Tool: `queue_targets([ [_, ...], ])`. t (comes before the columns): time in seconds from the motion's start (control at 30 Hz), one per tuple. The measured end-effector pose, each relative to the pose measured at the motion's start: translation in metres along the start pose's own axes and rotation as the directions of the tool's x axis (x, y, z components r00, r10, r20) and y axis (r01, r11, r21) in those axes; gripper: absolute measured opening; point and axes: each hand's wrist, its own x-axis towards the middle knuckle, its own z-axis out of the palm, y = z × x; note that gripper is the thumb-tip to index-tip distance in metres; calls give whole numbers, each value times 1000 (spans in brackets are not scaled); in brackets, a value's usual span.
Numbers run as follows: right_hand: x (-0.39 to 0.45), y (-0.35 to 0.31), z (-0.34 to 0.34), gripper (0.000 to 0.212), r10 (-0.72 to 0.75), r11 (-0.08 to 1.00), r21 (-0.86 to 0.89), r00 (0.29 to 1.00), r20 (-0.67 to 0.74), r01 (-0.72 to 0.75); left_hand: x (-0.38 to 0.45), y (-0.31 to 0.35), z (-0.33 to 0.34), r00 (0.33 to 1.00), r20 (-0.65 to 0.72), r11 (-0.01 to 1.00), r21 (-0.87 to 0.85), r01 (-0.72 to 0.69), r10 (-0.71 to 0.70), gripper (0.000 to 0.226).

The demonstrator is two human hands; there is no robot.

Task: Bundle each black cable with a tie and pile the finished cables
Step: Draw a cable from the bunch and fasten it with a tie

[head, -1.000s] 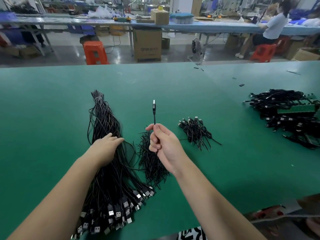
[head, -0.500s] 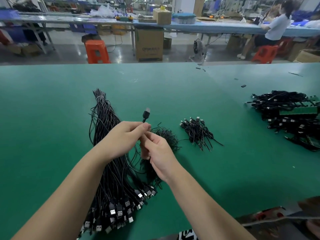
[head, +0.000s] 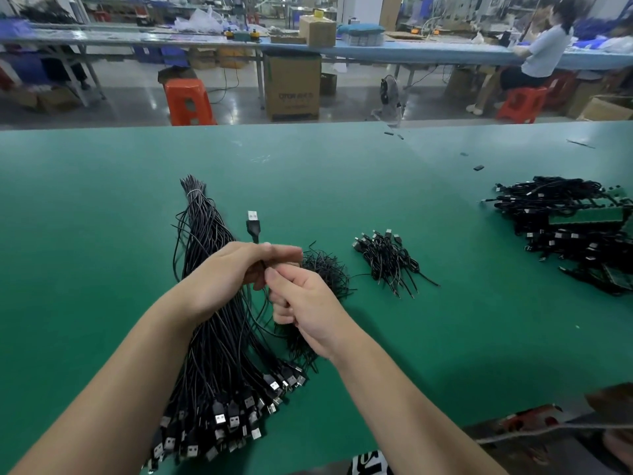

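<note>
Two hands meet on one black cable above the green tabletop.
Left hand pinches the cable, plug upward; right hand grips its cord, just right of the big cable bundle.

A factory assembly hall: long green-matted counter, cardboard cartons (at twelve o'clock), orange plastic stools, seated worker.

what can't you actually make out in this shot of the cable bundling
Head view only:
- Whether a tie is on the held cable: the left hand and right hand cover it.
- The pile of ties: partly behind the right hand.
- The finished cables: cut off by the right edge.
- The box lettering: too blurred.
</note>
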Motion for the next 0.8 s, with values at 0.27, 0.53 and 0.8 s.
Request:
queue_targets([
  [0.27,5,18,-7,42,206,779,535,939,275,-328,-1,18,-13,951,-174,528,-799,-287,254,39],
  [0.53,6,25,-18,30,260,725,607,945,198,-326,-13,0,-19,823,518,932,-121,341,-234,56],
  [0.8,1,21,-14,37,234,851,448,961,146,-275,-10,-22,-11,895,210,884,352,307,-394,49],
])
